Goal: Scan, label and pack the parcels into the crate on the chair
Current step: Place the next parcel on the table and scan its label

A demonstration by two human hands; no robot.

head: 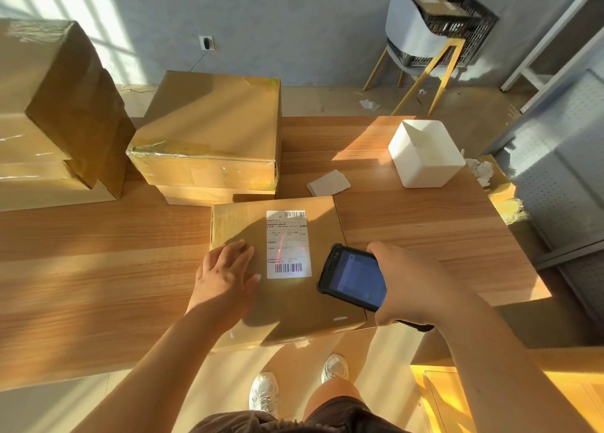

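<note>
At the near table edge: a flat cardboard parcel (294,305) lies on the wooden table (98,269), its near corner hanging a little past the edge.
Label: a white shipping label (287,244) is stuck on top of the parcel, with barcodes at its far and near ends; a red scan line (280,248) runs across it and reaches the near barcode.
Left hand: the left hand (225,270) lies palm down on the parcel just left of the label, fingers straight and spread, gripping nothing.
Right hand: the right hand (402,282) has its fingers curled round a black handheld scanner (354,277), held over the parcel's right side with its lit screen facing up; the screen is too dim to read.
Stacked boxes: a taped box (209,131) sits on a flatter one just behind the parcel; larger boxes (49,105) are piled at the far left.
Other table items: a white cube-shaped box (425,158) stands at the far right, and a small pale card (328,182) lies between it and the stack.
Crate: a black plastic crate (457,17) rests on the seat of a grey chair (415,37) with yellow legs, well beyond the table; it seems to hold a brown box (434,6).
</note>
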